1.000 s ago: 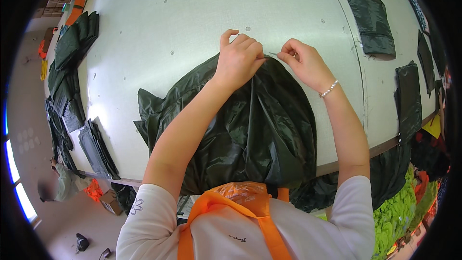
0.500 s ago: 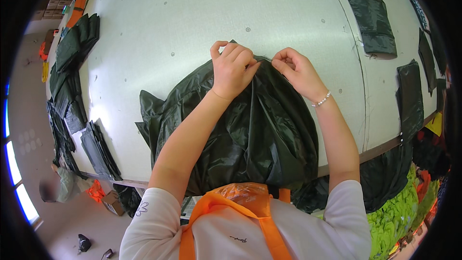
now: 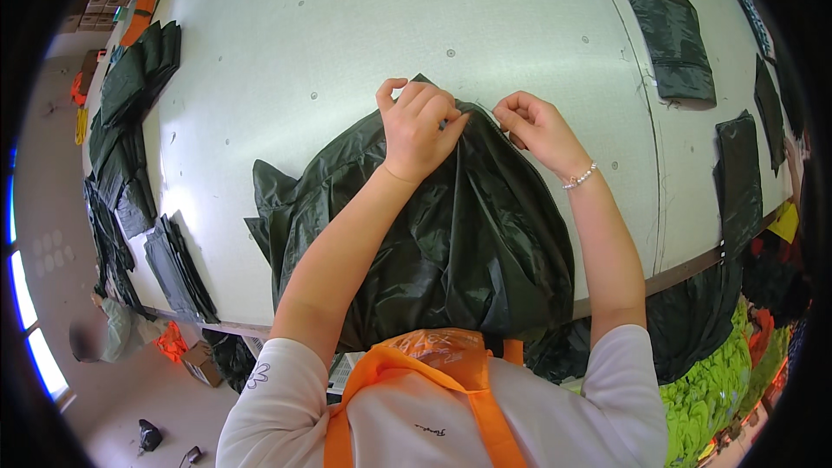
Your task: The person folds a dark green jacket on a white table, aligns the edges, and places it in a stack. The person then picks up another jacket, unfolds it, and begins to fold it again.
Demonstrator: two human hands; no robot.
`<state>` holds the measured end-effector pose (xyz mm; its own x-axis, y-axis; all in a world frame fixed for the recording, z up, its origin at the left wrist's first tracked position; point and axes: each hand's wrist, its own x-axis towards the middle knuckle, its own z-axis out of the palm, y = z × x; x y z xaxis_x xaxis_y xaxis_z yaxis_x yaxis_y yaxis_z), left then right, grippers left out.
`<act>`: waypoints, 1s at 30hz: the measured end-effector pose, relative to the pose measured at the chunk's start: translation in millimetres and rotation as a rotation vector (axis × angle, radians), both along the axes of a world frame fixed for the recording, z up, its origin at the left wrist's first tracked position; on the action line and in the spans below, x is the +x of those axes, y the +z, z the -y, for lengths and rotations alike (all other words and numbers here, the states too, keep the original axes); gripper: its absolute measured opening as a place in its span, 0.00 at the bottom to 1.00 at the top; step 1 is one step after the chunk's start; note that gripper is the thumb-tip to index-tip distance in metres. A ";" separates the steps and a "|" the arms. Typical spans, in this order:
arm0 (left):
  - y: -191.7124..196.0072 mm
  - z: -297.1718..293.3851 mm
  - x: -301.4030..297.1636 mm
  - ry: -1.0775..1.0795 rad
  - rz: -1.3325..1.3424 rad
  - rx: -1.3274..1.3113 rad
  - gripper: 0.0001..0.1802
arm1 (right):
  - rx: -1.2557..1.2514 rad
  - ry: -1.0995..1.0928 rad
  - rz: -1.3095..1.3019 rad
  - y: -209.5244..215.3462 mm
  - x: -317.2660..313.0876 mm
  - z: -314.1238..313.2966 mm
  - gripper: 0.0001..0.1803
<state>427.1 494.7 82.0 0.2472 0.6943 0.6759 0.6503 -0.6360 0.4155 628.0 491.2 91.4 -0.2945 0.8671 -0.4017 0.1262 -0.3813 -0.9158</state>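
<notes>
Fabric looks thin, limp and slick, so you pinch its far edge with both grips, left hand and right hand, close together.

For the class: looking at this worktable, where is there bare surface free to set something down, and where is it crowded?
The widest bare patch is the white tabletop beyond both hands, between the stacked dark folded pieces on the left edge and the flat dark panel at the far right. It is crowded near the person, where the crumpled dark green plastic sheet lies, pinched by the left hand and right hand.
</notes>
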 end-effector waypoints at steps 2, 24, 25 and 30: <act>0.7 0.4 -0.2 -0.004 0.000 0.002 0.16 | 0.047 0.009 -0.001 2.7 -4.0 -1.5 0.10; -11.5 169.8 -32.0 0.350 0.228 -0.672 0.18 | 0.552 -0.321 0.865 -71.2 86.5 75.1 0.26; -14.7 168.9 -26.0 0.337 0.331 -0.858 0.20 | 0.285 -0.139 0.679 -60.3 57.0 95.4 0.30; -27.9 132.2 16.3 0.269 0.497 -1.253 0.27 | 0.526 0.079 0.335 -58.8 -48.4 177.5 0.21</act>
